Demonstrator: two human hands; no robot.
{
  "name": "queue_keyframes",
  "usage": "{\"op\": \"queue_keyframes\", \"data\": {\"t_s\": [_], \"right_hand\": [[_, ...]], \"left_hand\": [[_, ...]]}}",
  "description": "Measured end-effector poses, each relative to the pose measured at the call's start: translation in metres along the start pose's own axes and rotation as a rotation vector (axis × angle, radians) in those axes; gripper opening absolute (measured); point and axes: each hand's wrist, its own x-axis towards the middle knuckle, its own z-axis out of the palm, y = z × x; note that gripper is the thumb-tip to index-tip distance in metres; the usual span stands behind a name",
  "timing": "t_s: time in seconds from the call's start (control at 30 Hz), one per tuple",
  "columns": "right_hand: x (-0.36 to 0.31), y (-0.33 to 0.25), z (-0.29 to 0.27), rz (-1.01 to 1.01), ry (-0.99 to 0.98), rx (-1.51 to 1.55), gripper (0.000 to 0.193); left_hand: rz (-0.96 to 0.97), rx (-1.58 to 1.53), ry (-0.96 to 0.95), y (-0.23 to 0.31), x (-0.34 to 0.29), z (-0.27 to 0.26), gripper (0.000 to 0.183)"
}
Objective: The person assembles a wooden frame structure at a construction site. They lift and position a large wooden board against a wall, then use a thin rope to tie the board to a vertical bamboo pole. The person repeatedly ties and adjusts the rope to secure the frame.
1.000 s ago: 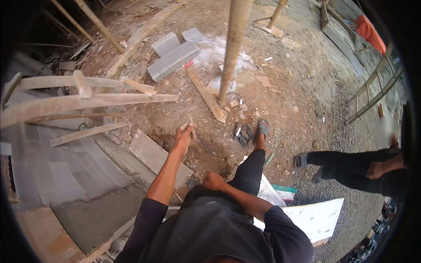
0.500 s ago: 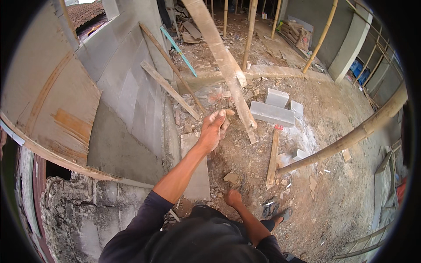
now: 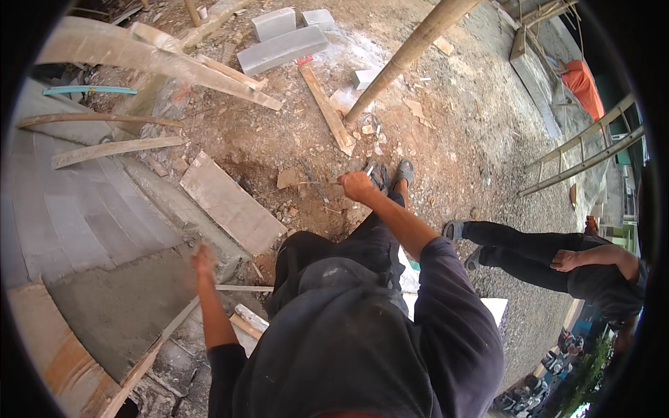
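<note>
My left hand [image 3: 203, 261] is smeared by motion beside the grey mortar patch [image 3: 104, 306] on the low wall; I cannot make out its fingers or anything in them. In front of my body, my right hand [image 3: 357, 185] is closed, and a thin, pale, wire-like thing [image 3: 317, 183] sticks out of it to the left, above the ground. Just past its end lies a flat brown fragment [image 3: 287, 177] among rubble. Between my hands a long grey-brown board [image 3: 233, 203] lies on the dirt.
A bamboo pole [image 3: 404, 59] slants up ahead, near grey blocks [image 3: 282, 50] and a timber piece [image 3: 326, 111]. Long planks [image 3: 160, 61] lean at far left. Another person [image 3: 550, 258] stands at right, below a bamboo ladder [image 3: 585, 150]. Loose rubble covers the ground.
My view has swung to the right, bringing another person into sight. My left hand, raised ahead with a small tan piece before, is now lower at the left. My right hand has come forward.
</note>
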Motion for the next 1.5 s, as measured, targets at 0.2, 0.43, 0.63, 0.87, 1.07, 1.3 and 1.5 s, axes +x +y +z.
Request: {"op": "queue_keyframes", "data": {"t_s": [0.2,0.43,0.63,0.87,1.07,1.3,1.5], "right_hand": [[-0.008,0.21,0.045,0.278,0.01,-0.08,0.02],[0.053,0.39,0.145,0.498,0.187,0.395,0.028],[0.098,0.577,0.306,0.877,0.167,0.534,0.029],[0.129,0.695,0.403,0.885,-0.08,0.386,0.039],[0.121,0.692,0.443,0.79,0.104,0.207,0.032],[0.077,0.651,0.312,0.852,0.83,0.626,0.02],[-0.02,0.53,0.128,1.029,1.143,0.585,0.023]], "left_hand": [[-0.505,0.849,-0.637,-0.157,-0.157,-0.034,0.022],[0.751,1.605,-1.152,-0.124,-0.182,0.015,0.032],[-0.474,0.872,-0.049,-0.096,-0.212,0.198,0.032],[-0.615,1.045,-0.181,-0.137,-0.246,0.308,0.035],[-0.495,0.992,-0.243,-0.152,-0.235,0.377,0.03],[-0.303,0.898,-0.413,-0.112,-0.229,0.431,0.036],[-0.09,0.73,-0.69,-0.042,-0.261,0.457,0.037]]}}
